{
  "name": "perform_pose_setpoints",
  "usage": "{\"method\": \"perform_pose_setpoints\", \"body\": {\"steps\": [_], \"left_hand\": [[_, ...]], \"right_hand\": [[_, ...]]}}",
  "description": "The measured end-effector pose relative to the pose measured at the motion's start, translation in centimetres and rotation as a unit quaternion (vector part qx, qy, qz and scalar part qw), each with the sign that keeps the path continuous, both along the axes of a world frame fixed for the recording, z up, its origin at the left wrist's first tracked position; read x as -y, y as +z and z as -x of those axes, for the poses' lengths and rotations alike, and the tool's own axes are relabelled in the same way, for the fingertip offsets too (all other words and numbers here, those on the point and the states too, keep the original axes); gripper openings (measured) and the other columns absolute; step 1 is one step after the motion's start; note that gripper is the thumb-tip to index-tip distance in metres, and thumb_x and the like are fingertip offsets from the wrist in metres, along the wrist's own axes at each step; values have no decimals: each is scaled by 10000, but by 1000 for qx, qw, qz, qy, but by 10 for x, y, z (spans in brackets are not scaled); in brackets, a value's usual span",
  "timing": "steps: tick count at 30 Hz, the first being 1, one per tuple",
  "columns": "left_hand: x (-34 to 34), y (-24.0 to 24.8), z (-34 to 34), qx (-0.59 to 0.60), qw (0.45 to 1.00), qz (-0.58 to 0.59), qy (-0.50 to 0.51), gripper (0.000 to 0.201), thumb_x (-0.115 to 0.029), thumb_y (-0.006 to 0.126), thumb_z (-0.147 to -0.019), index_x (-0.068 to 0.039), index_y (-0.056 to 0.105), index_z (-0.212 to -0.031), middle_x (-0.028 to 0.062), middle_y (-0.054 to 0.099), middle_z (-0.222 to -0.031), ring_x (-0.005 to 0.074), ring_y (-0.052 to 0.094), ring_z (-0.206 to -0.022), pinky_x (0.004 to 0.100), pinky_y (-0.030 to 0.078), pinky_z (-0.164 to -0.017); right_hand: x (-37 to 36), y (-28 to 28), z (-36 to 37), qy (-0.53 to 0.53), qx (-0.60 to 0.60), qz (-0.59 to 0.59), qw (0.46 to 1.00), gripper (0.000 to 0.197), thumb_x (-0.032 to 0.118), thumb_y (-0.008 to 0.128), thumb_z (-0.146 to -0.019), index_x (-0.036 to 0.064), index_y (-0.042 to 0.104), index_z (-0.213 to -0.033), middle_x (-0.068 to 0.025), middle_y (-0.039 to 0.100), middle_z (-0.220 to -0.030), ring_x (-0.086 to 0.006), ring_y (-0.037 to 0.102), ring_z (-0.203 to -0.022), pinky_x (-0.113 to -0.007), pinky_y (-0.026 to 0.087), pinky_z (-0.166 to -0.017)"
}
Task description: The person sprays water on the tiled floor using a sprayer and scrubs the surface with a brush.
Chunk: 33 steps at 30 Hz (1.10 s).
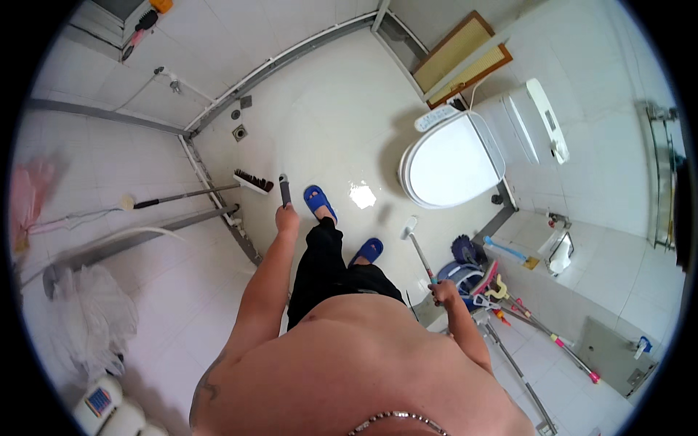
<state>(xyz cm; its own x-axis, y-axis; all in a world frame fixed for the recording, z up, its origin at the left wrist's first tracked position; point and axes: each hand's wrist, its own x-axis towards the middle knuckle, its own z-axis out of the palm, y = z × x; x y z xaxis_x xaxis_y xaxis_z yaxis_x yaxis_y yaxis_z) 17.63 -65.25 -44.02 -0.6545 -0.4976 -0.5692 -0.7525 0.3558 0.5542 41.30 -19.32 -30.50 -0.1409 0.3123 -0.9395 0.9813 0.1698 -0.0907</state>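
My left hand (287,218) is closed around a grey rod-like handle (285,190) with a paler tip, which points away from me over the floor; its kind does not show. On the right, my right hand (445,292) grips a long-handled brush (420,253) with a white head. The brush head is close to the floor, in front of the toilet (451,163); I cannot tell whether it touches. The toilet lid is down. Blue slippers (367,251) are on my feet, between my two hands.
A broom (251,182) leans at the left wall near a floor drain (239,133). Wooden-framed panels (465,69) stand behind the toilet. At the right are a blue bucket (462,275), several mops and poles (556,340), and a ledge (523,236). The pale floor (327,94) looks wet.
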Motion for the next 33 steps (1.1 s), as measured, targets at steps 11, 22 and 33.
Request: {"method": "perform_pose_setpoints", "body": {"steps": [11,22,33], "left_hand": [[67,0,142,5,978,-80,192,363,-270,480,-907,54,604,-1011,236,621,-974,401,595,-892,454,453,-755],[108,70,188,87,874,-217,426,491,-392,468,-921,1,498,-1213,129,569,-705,219,554,-603,415,424,-517],[85,53,126,40,862,-126,489,306,-351,480,-921,-82,500,-776,13,410,-503,171,386,-340,314,301,-314]], "right_hand": [[104,59,232,94,-138,4,986,338,169,614,-818,-96,547,-1018,-79,546,-591,-145,493,-391,-292,375,-347],[73,48,372,52,-172,17,984,329,144,582,-841,-58,515,-1093,-50,525,-617,-124,479,-416,-270,381,-354],[14,4,553,107,-112,93,984,162,148,564,-854,9,516,-921,-30,464,-608,-127,431,-433,-278,363,-362]]}}
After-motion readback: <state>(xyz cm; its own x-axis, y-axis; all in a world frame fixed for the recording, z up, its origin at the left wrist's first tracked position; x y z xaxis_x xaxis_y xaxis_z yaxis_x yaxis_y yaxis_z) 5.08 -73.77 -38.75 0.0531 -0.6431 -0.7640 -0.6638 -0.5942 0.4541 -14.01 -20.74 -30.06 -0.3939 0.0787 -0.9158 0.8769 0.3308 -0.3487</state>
